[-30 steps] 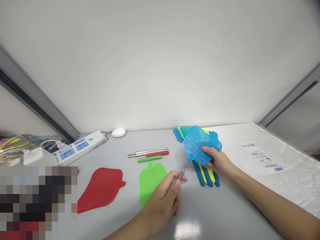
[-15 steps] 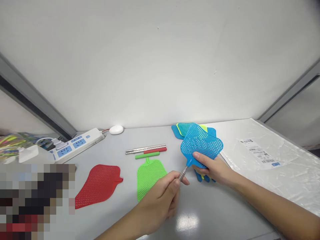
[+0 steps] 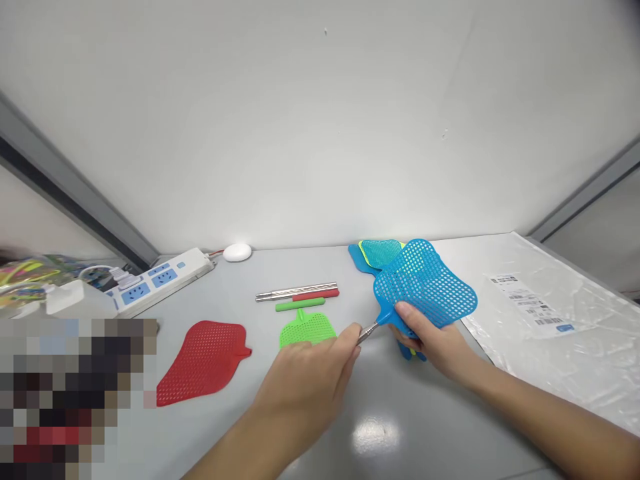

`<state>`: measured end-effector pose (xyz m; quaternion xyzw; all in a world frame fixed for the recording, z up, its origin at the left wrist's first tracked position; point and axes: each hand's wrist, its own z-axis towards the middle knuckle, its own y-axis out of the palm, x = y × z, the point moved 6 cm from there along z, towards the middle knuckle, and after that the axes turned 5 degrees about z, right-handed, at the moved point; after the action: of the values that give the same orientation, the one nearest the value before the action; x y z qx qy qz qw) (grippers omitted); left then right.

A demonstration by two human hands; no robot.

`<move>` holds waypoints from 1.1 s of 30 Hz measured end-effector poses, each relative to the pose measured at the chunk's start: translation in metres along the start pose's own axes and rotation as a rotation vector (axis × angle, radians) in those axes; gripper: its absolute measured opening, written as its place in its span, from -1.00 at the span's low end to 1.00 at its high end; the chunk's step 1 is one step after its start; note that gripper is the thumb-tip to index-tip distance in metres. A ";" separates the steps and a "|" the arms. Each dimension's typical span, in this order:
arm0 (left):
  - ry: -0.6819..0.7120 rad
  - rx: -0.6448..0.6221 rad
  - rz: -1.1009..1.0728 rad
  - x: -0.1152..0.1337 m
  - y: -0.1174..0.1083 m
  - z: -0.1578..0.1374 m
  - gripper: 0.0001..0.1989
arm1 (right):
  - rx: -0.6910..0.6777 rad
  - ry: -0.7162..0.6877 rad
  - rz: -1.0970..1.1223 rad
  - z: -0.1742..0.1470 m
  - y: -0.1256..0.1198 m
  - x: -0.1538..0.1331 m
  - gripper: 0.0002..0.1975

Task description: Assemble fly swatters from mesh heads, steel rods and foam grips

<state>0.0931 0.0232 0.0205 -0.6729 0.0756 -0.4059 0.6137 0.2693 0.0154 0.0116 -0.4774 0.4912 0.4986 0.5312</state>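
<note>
A blue perforated fly swatter head (image 3: pixel 425 283) is pinched in my right hand (image 3: pixel 435 337), thumb on top and fingers beneath. Its neck meets a thin metal rod (image 3: pixel 369 331), around which my left hand (image 3: pixel 313 373) is closed; the rod's far end is hidden in that hand. Just beyond my left hand lies a green swatter head (image 3: pixel 309 327), partly covered by it. A red swatter head (image 3: pixel 207 360) lies flat further left. Behind them are metal rods (image 3: pixel 300 291), a red grip (image 3: pixel 317 295) and a green grip (image 3: pixel 300 305).
Behind the held swatter, a stack of blue, yellow and teal swatters (image 3: pixel 380 253) lies near the wall. White plastic packaging (image 3: pixel 530 347) with a label covers the right side. At left are a power strip (image 3: pixel 165 280) and a white oval device (image 3: pixel 237 252). The lower left corner is pixelated.
The blue swatter head has swung to the right and tilted lower, with both hands still on the swatter. My left hand has turned so its back faces up. The view has shifted slightly.
</note>
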 end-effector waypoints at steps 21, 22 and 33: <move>0.111 -0.429 -0.111 0.056 -0.009 0.064 -0.64 | 0.165 0.128 0.076 -0.001 -0.019 0.030 -0.60; 0.154 -0.567 -0.185 0.062 -0.010 0.075 -0.68 | 0.142 0.139 0.114 0.002 -0.020 0.028 -0.59; -0.053 -0.555 -0.915 0.045 0.038 0.033 -0.78 | -0.001 0.260 0.182 -0.014 -0.012 0.033 -0.52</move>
<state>0.1591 0.0126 0.0095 -0.7841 -0.1364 -0.5797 0.1746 0.2810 0.0028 -0.0220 -0.4917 0.5968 0.4790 0.4155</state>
